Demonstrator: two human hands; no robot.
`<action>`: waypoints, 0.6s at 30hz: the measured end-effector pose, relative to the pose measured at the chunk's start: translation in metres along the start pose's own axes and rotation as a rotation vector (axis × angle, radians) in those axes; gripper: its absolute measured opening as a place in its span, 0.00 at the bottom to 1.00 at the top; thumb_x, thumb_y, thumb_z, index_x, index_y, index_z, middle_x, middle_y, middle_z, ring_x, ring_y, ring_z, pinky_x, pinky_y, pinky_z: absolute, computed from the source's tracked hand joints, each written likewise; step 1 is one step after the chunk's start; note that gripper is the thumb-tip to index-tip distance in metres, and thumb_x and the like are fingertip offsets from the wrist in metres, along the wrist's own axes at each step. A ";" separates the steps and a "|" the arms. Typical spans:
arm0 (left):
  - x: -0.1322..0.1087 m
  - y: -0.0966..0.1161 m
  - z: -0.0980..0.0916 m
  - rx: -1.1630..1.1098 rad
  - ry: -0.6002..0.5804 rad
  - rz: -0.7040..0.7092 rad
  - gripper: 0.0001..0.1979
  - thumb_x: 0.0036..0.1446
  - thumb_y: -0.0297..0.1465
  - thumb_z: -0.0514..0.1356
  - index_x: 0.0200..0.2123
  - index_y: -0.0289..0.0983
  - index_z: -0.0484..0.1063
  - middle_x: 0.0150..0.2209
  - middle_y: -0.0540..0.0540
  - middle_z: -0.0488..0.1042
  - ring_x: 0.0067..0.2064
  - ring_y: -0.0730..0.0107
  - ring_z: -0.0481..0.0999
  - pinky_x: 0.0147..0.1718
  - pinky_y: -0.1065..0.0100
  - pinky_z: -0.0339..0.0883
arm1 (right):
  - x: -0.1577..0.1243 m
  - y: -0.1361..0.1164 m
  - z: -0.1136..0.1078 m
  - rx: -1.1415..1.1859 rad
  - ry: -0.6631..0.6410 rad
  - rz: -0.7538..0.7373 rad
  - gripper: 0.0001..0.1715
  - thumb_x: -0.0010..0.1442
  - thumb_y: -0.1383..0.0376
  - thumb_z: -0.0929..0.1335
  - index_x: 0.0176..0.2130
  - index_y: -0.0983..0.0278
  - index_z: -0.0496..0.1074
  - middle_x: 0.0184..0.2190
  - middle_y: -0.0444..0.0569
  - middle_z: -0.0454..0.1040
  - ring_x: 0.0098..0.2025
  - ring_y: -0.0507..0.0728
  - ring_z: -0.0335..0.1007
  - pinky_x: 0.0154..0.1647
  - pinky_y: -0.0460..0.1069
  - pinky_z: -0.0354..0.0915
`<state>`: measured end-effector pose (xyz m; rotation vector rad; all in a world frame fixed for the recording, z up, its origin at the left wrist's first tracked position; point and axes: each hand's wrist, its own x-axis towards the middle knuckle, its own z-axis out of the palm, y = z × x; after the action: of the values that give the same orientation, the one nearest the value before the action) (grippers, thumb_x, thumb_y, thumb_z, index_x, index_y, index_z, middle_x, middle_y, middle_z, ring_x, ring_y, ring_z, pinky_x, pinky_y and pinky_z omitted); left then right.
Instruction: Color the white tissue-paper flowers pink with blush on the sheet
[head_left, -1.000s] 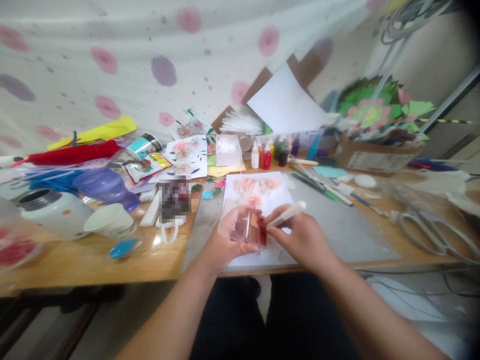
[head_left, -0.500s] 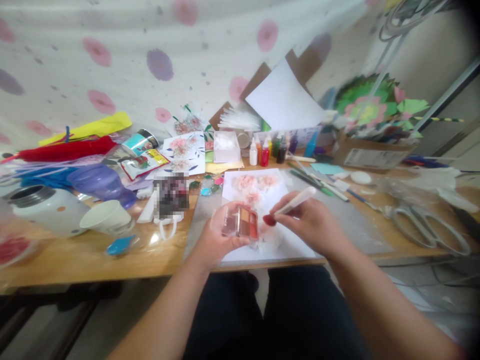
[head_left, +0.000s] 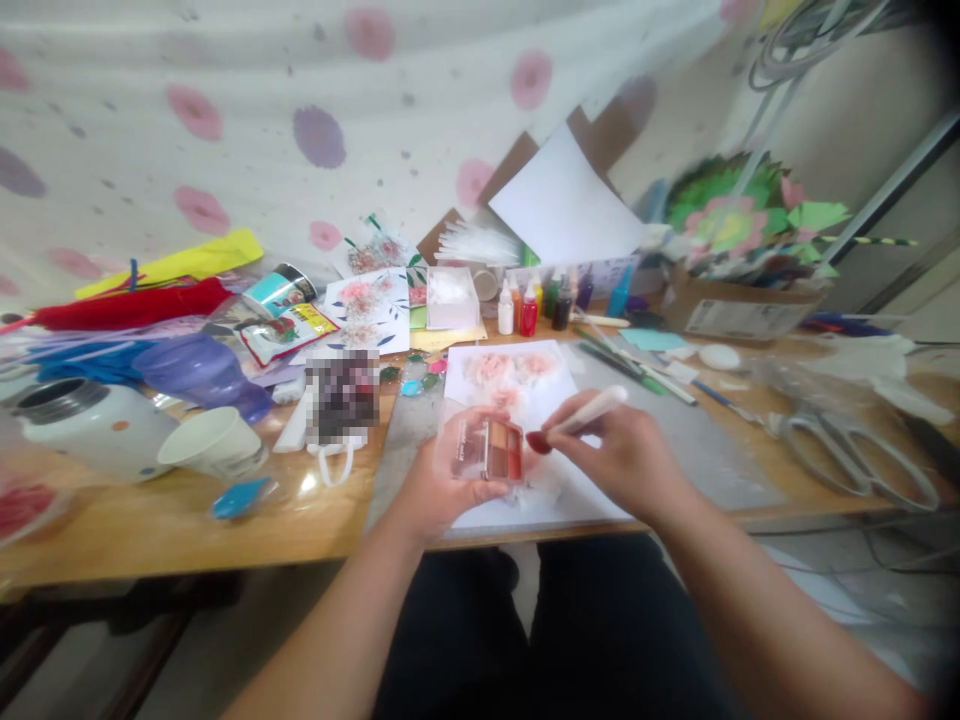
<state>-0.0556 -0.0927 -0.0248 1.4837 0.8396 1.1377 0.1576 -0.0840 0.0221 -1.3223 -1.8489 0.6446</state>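
My left hand [head_left: 442,480] is closed around an eyeshadow palette [head_left: 504,450], its clear lid raised and its brown, orange and red pans facing up. In my right hand [head_left: 626,450] is a makeup brush [head_left: 589,412] with a pale handle, pinched low near its dark red bristles. The bristle tip is just right of the palette; whether it touches the pans I cannot tell. Below both hands lies a white sheet [head_left: 465,365] bearing soft pink flowers, partly covered by my hands. Under the sheet is a grey mat [head_left: 701,465].
Small paint bottles [head_left: 529,310] stand behind the sheet. Large scissors [head_left: 855,460] lie at the right, near pens [head_left: 630,365]. A paper cup [head_left: 210,440], a jar [head_left: 97,430] and a blue item [head_left: 240,497] are at the left. A cardboard box [head_left: 750,305] sits back right.
The palette has turned slightly and shifted a little to the right, so its pans show more upright. The brush stays close beside it, moved only slightly.
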 end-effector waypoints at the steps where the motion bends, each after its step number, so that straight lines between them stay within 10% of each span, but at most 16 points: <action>1: 0.000 0.000 0.000 0.006 -0.011 -0.006 0.33 0.44 0.35 0.71 0.54 0.42 0.65 0.53 0.40 0.71 0.54 0.50 0.71 0.53 0.53 0.64 | 0.000 -0.001 0.002 0.024 0.036 0.010 0.01 0.52 0.68 0.70 0.30 0.61 0.74 0.28 0.45 0.79 0.32 0.55 0.76 0.34 0.48 0.69; 18: -0.003 -0.001 0.000 -0.004 -0.050 0.057 0.34 0.45 0.33 0.71 0.56 0.45 0.64 0.56 0.40 0.68 0.56 0.50 0.69 0.55 0.52 0.62 | 0.001 0.000 0.008 -0.365 -0.079 -0.088 0.04 0.52 0.66 0.70 0.27 0.61 0.69 0.24 0.44 0.76 0.26 0.54 0.70 0.27 0.47 0.58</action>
<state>-0.0562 -0.0950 -0.0268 1.5354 0.7644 1.1390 0.1510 -0.0829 0.0181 -1.4500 -2.1489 0.3251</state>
